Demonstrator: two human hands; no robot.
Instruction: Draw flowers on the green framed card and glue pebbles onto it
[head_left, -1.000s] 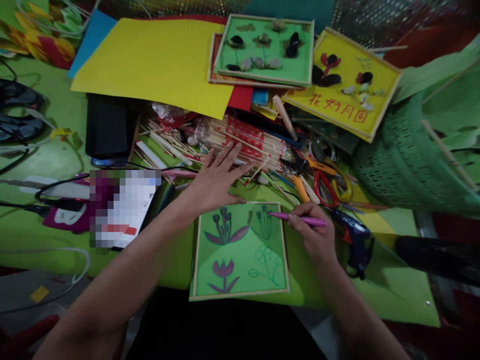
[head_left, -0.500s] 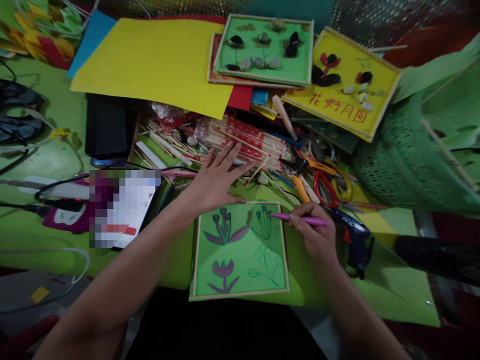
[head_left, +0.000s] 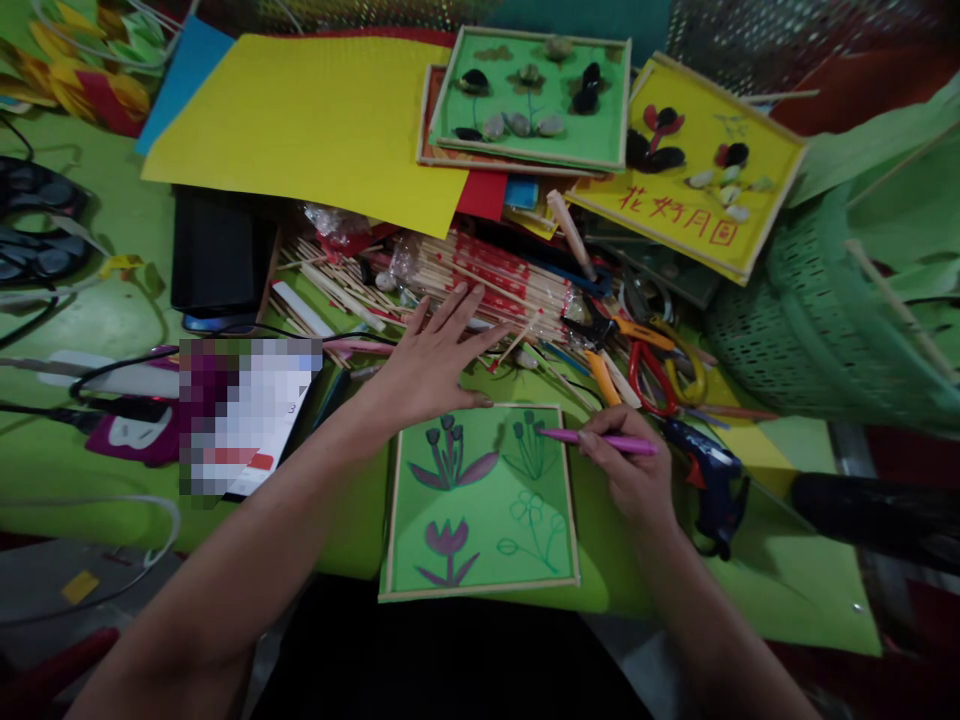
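Note:
A green card with a thin stick frame (head_left: 480,500) lies at the table's front edge, bearing several drawn flowers. Those on its left are filled in dark purple; the lower right flower is only an outline. My right hand (head_left: 628,465) is closed on a purple marker (head_left: 626,443), whose tip is at the upper right flower drawing (head_left: 529,440). With fingers spread, my left hand (head_left: 435,365) rests across the card's top left edge, palm down and holding nothing. Its fingertips reach toward the bundle of thin wooden sticks (head_left: 517,290) behind the card.
Pliers (head_left: 652,350) and a glue gun (head_left: 705,480) lie right of the card. A phone (head_left: 262,420) and a purple power strip (head_left: 135,435) are at left. Behind are yellow sheets (head_left: 315,120), framed pebble pictures (head_left: 532,100) and a green basket (head_left: 832,310).
Almost nothing differs. The marker stays at the upper right flower, and both hands hold the same positions. The view has shifted very slightly.

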